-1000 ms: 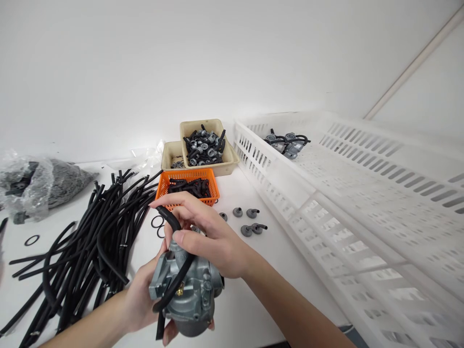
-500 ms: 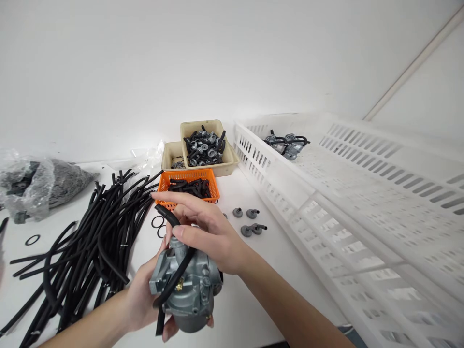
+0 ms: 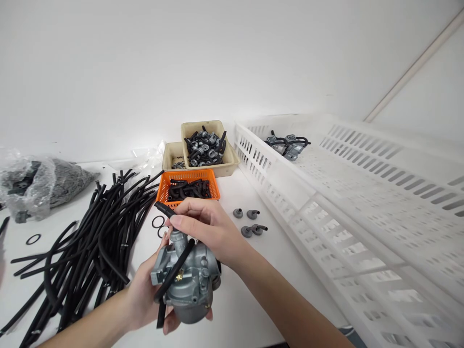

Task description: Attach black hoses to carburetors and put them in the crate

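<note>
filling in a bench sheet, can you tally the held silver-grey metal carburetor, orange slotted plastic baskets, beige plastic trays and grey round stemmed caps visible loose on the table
Silver-grey metal carburetor, held: 1
Orange slotted plastic basket: 1
Beige plastic trays: 2
Grey round stemmed caps, loose: 4
Total: 8
</note>
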A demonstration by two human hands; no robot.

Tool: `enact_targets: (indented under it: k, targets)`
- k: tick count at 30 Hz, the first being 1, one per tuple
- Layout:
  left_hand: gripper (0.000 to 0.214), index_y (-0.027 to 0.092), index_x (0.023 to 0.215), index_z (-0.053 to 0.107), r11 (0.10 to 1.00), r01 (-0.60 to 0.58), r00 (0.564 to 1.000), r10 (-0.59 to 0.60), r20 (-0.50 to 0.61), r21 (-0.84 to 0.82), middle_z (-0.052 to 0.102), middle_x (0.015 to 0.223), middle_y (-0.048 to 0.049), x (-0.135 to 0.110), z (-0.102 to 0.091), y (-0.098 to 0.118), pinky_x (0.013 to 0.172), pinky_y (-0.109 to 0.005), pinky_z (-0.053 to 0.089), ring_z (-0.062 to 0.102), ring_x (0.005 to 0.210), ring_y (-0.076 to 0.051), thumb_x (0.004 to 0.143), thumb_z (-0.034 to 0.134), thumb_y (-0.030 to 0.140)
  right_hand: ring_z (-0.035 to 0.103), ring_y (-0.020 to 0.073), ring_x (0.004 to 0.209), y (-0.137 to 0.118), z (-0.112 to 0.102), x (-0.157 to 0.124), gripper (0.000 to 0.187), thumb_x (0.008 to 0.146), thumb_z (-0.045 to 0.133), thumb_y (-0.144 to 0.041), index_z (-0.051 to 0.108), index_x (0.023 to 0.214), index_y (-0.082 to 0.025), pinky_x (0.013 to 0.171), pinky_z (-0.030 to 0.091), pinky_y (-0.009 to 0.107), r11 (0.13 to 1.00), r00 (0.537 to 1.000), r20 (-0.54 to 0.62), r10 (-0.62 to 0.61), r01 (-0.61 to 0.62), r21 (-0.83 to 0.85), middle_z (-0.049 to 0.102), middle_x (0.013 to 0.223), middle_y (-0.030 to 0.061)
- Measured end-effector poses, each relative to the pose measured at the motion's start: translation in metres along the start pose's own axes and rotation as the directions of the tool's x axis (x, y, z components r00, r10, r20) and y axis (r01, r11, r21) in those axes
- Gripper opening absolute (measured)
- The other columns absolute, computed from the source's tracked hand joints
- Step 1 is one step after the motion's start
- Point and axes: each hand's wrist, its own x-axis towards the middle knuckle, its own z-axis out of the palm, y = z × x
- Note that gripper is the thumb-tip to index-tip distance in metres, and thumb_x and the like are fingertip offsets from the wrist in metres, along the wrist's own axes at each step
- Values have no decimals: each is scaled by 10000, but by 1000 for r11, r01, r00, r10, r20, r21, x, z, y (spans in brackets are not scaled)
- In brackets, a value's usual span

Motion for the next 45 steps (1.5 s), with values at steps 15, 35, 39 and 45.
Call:
enact_targets:
  k: [15, 35, 39, 45]
  targets:
    - [748, 41, 1089, 695, 1000, -13, 1000, 14, -23, 20, 706, 880, -170, -1, -2, 0, 276, -172, 253, 496, 394, -85, 828, 437, 694, 634, 147, 659, 2, -3, 0, 192, 823, 630, -332, 666, 792, -146, 649, 513, 277, 1000, 1000, 20, -3, 2, 8, 667, 704, 22]
    - [746, 67, 1094, 709, 999, -20, 999, 22, -48, 28, 719, 829, -158, 1, -2, -1, 281, -165, 252, 490, 384, -79, 821, 434, 704, 633, 144, 622, -1, -5, 0, 188, 799, 636, -316, 613, 713, -151, 628, 514, 277, 999, 1000, -3, 30, -30, -10, 662, 669, 24]
    - [772, 69, 1082, 713, 999, -22, 998, 24, -63, 43, 713, 779, -147, 1, -2, -1, 281, -169, 245, 487, 384, -87, 799, 441, 734, 646, 158, 632, -1, -5, 0, 193, 790, 651, -324, 622, 710, -151, 638, 523, 293, 1000, 1000, 8, 24, -24, 6, 664, 668, 30]
    - [776, 80, 1102, 706, 998, -26, 997, 31, -77, 55, 695, 697, -111, 0, -1, 0, 276, -172, 221, 436, 348, -72, 793, 443, 742, 630, 136, 614, 1, -5, 1, 174, 788, 652, -301, 634, 692, -158, 619, 504, 264, 1000, 999, -40, 5, -5, 3, 664, 669, 19]
